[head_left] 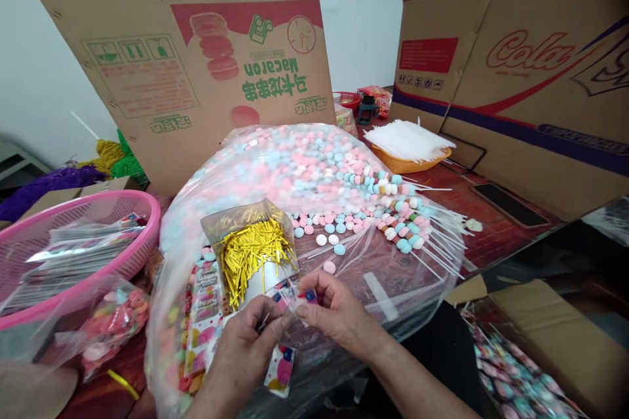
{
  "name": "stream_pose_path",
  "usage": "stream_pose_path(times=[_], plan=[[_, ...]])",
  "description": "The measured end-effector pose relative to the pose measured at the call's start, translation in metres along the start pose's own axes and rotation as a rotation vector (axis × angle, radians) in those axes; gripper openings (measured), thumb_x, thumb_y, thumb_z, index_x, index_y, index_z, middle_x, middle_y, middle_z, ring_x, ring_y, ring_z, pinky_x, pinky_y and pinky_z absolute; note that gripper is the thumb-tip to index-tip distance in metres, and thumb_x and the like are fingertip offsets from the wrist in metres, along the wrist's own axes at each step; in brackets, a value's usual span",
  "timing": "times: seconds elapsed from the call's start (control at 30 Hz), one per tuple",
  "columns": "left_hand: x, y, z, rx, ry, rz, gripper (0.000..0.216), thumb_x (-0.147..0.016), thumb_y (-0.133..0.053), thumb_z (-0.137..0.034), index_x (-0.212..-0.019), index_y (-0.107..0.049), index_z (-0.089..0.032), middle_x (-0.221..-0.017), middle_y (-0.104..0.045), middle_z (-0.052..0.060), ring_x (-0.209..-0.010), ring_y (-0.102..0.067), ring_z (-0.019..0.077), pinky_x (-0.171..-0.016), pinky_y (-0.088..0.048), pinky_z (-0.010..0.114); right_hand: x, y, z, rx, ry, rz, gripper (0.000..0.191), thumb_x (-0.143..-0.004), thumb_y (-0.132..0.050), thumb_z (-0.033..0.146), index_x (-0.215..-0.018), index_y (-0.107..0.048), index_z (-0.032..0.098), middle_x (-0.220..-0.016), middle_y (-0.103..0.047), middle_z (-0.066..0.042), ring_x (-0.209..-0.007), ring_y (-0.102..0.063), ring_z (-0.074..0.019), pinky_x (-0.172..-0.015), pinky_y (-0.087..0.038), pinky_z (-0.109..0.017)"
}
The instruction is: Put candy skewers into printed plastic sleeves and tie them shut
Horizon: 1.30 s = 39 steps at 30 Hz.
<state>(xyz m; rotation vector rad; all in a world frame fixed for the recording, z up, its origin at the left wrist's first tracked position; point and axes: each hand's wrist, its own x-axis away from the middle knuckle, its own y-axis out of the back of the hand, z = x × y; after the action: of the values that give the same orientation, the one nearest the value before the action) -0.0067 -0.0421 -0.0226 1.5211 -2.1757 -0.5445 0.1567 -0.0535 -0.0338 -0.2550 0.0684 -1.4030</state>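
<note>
The small packet (289,294) pinched between the left hand (246,340) and the right hand (337,314) is clear, crinkled, glossy film over printed card. At twelve o'clock from it, gold twist ties (255,249) gleam like metal foil. The big bag (393,275) beneath is thin, shiny, transparent plastic; the sweets (304,163) inside look matt and chalky. At nine o'clock is a pink basket (137,209) of smooth moulded plastic. The boxes (196,46) behind are matt brown cardboard. The surface (476,216) looks like reddish wood with a sheen.
</note>
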Motion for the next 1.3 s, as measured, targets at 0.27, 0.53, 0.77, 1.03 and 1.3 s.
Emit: stream_pose_path(times=[0.27, 0.53, 0.77, 1.03, 1.3], plan=[[0.001, 0.004, -0.001, 0.0, -0.113, 0.114, 0.031, -0.083, -0.047, -0.044, -0.072, -0.06, -0.018, -0.064, -0.057, -0.001, -0.061, -0.051, 0.0137, -0.056, -0.041, 0.021, 0.002, 0.012, -0.003, 0.451, 0.217, -0.062, 0.018, -0.08, -0.052, 0.03, -0.066, -0.052, 0.018, -0.055, -0.046, 0.005, -0.053, -0.039, -0.0091, -0.05, -0.029, -0.021], [-0.003, -0.003, 0.018, -0.11, -0.148, 0.041, 0.03, -0.084, -0.047, -0.043, -0.069, -0.058, -0.019, -0.06, -0.058, -0.001, -0.058, -0.052, 0.0134, -0.055, -0.041, 0.02, -0.004, 0.023, -0.009, 0.192, 0.068, 0.032, 0.035, -0.078, -0.053, 0.05, -0.065, -0.045, 0.018, -0.058, -0.038, 0.005, -0.053, -0.033, -0.0082, -0.049, -0.026, -0.021], [-0.01, -0.004, 0.014, -0.126, -0.163, 0.078, 0.034, -0.087, -0.04, -0.042, -0.067, -0.055, -0.02, -0.059, -0.056, -0.001, -0.057, -0.051, 0.0132, -0.054, -0.04, 0.02, -0.007, 0.025, -0.006, 0.223, 0.093, 0.005, 0.032, -0.076, -0.057, 0.047, -0.067, -0.05, 0.017, -0.061, -0.043, 0.004, -0.058, -0.037, -0.0088, -0.053, -0.031, -0.021], [-0.02, -0.013, 0.0, -0.077, -0.124, 0.095, 0.03, -0.084, -0.044, -0.042, -0.069, -0.057, -0.018, -0.06, -0.054, -0.001, -0.058, -0.049, 0.0129, -0.054, -0.039, 0.021, -0.011, 0.037, -0.016, 0.264, 0.068, -0.168, 0.05, -0.082, -0.042, 0.057, -0.05, -0.035, 0.019, -0.047, -0.031, 0.005, -0.047, -0.029, -0.0082, -0.044, -0.024, -0.023], [-0.022, -0.005, 0.001, -0.23, -0.287, 0.013, 0.036, -0.091, -0.032, -0.034, -0.074, -0.059, -0.018, -0.071, -0.061, 0.003, -0.069, -0.055, 0.0145, -0.066, -0.042, 0.024, -0.02, 0.055, 0.011, 0.278, 0.109, 0.0, 0.03, -0.073, -0.061, 0.043, -0.089, -0.06, 0.017, -0.077, -0.062, -0.002, -0.065, -0.054, -0.0132, -0.058, -0.043, -0.024]])
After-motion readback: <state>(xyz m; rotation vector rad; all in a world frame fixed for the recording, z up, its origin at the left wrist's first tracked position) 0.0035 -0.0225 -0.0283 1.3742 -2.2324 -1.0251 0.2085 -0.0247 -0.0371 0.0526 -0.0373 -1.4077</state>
